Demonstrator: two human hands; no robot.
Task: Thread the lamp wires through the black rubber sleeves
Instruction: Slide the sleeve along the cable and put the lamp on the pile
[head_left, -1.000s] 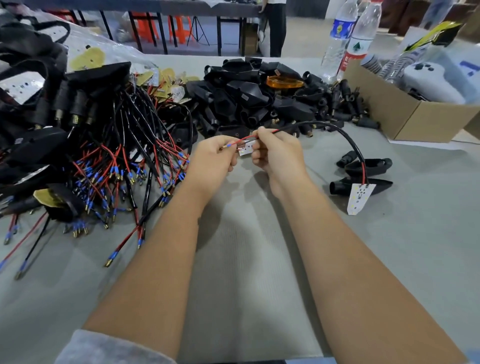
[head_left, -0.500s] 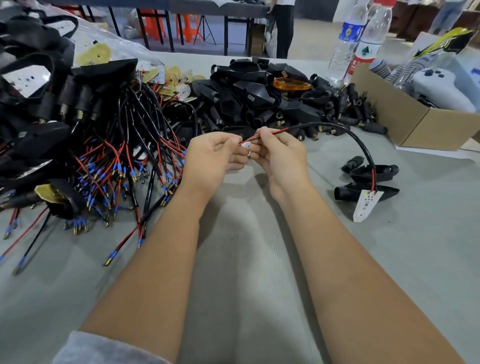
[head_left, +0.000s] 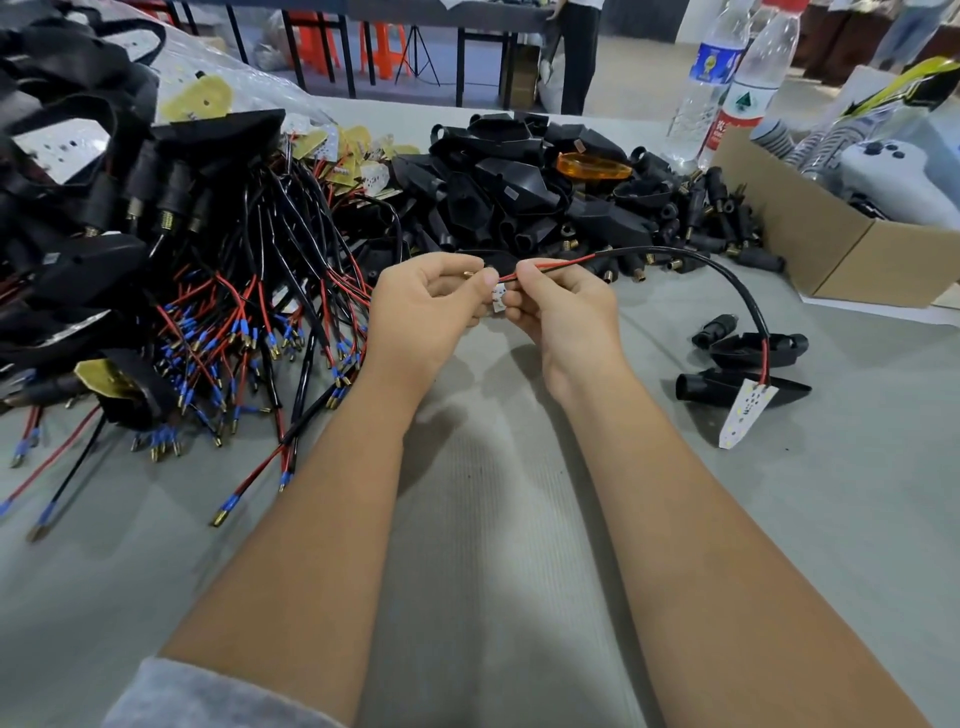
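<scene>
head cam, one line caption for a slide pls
Both hands, left hand and right hand, pinch a red lamp wire above the grey table.

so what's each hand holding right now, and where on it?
Both pinch one lamp wire at its free red end: the right hand on the red lead, the left hand at the tip with the brass terminal. The sleeved part hangs free.

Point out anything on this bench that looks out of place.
One orange lens sits alone on the heap of black housings, the only coloured part there. Otherwise nothing looks spilled or broken.
</scene>
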